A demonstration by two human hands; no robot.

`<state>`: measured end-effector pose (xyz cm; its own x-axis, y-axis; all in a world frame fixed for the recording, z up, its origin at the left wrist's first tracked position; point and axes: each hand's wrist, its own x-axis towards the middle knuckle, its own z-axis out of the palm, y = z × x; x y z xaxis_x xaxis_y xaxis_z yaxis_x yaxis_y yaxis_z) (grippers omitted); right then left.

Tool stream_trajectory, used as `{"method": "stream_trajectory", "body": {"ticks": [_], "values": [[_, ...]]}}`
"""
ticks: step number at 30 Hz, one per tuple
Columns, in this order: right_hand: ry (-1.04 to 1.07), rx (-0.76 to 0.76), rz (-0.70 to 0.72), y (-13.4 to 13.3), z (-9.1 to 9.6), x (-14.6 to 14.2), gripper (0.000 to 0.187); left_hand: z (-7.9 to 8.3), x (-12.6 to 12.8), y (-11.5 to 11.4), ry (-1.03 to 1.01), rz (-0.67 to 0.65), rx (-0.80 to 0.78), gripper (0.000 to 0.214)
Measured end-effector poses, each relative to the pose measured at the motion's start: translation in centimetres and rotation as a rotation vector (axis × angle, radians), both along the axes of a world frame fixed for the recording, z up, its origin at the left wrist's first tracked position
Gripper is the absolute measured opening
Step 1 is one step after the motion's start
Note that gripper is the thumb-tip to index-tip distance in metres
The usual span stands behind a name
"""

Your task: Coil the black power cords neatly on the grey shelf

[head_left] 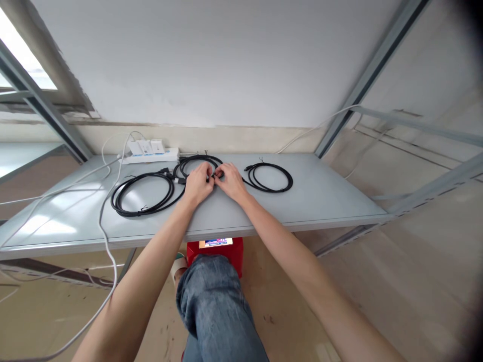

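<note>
My left hand (199,184) and my right hand (231,181) meet at the middle of the grey shelf, fingertips pinched together on a short piece of black cable (213,176). Which part of the cable it is, my fingers mostly hide. Just behind them lies a coiled black cable (198,157), partly covered by my left hand. A larger black cable coil (130,214) rests to the left, with chunky connectors (180,180) near my left hand. Beside my right hand sits another black cable coil (290,181), a thin tie sticking up from it.
A white power strip (151,156) with plugged-in white chargers (146,146) stands at the back left. White cords (101,216) hang over the left side of the grey shelf (324,201). Metal uprights (372,68) flank it. Below, a phone (216,243) lies on a red stool (236,254).
</note>
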<state>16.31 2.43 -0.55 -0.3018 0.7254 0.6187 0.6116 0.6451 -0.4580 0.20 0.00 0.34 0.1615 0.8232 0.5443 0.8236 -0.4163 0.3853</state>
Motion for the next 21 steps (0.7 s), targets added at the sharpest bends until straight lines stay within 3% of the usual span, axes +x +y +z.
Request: {"method": "stream_trajectory", "body": {"ticks": [21], "values": [[0.106,0.012,0.038,-0.05,-0.02,0.40,0.015,0.00,0.14,0.06,0.018,-0.049,0.023,0.009]]}}
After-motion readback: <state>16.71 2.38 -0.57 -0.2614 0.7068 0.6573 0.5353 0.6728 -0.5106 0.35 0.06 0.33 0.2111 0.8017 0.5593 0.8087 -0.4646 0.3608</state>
